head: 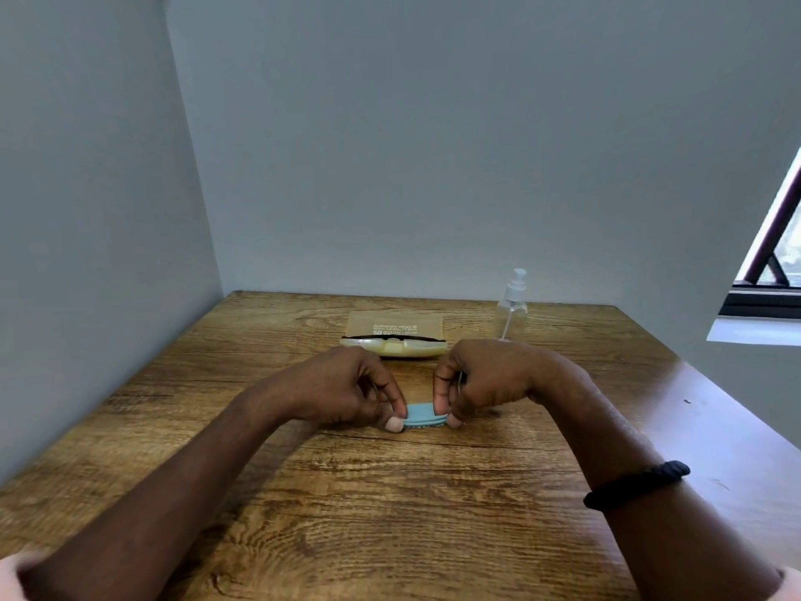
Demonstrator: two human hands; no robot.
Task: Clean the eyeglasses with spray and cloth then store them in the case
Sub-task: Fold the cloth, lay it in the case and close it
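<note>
Blue cloth, folded into a small flat pad, sits low on the wooden table at centre frame, pinched at both ends: left hand w/ thumb and fingers closed on its left end, right hand clamped on its right end, both hands resting near the tabletop. Held that way prob. to square up or unfold the pad while keeping it taut and off the grain. Something thin and pale shows inside the right fingers; can't tell what. Just behind the hands, upper centre, the pale case lies open w/ its lid back, and the eyeglasses appear to lie in it as a dark frame line, so they're within easy reach. Clear spray bottle stands upright to the right of the case, well apart from the cloth. Black band circles the right wrist.
</note>
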